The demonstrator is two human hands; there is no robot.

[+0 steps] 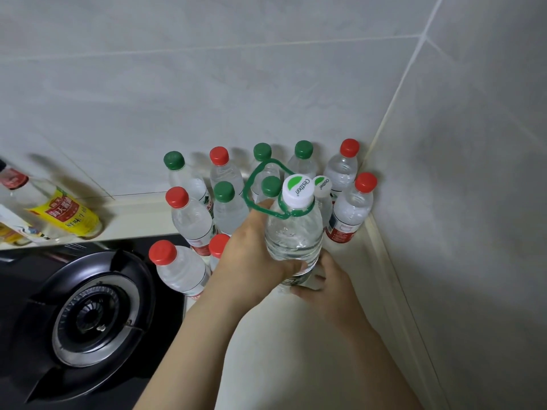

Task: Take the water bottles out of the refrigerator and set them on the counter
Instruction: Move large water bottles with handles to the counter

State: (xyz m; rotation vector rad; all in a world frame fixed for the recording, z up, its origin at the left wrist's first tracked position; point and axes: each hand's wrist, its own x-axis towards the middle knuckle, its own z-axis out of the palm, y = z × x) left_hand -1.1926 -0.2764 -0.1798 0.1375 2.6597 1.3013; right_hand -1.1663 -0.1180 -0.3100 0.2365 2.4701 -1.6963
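Observation:
A large clear water bottle [294, 232] with a white cap and a green carry loop stands at the front of a cluster on the pale counter [296, 335]. My left hand [254, 255] grips its body from the left, fingers curled round the lower part. My right hand [328, 279] holds its base from the right. Behind it stand several small water bottles with red caps [349, 147] or green caps [174, 160], packed into the tiled corner. A second white-capped bottle [322, 184] sits just behind the big one, mostly hidden.
A black gas hob with a round burner [88, 315] fills the left front; one red-capped bottle [177, 270] stands on its edge. Sauce bottles, one with a yellow label [66, 214], stand at the far left. Tiled walls close the back and the right.

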